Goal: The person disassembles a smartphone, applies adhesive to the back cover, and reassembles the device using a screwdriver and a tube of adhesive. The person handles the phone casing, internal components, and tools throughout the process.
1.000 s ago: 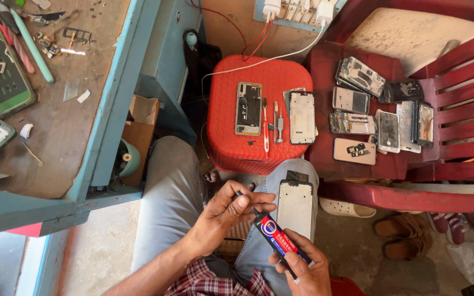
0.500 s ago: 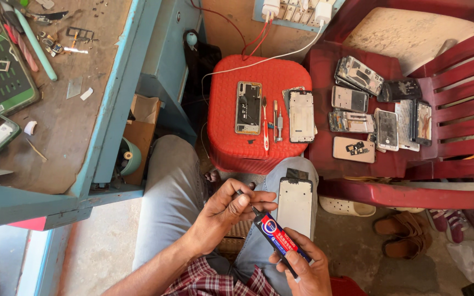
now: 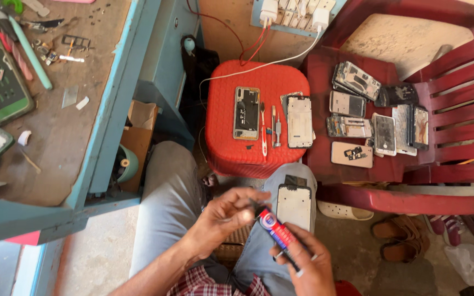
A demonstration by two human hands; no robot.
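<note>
glue tube [image 3: 277, 231] — long axis slanting up-left, nozzle toward left hand [image 3: 227, 215] | right hand [image 3: 304, 262] gripping tube's lower end | left fingertips pinched narrow at tip — phone frame [image 3: 294, 205] just beyond on knee

We saw a stool [image 3: 256, 118] ahead of the knees, carrying an opened phone [image 3: 246, 113], a toothbrush [image 3: 263, 129] and a phone frame [image 3: 299, 121] side by side. Right of it stood a chair [image 3: 440, 164] holding phone parts [image 3: 377, 118]; left lay the tabletop [image 3: 78, 137]. Another phone frame [image 3: 294, 205] rested on the right knee.
</note>
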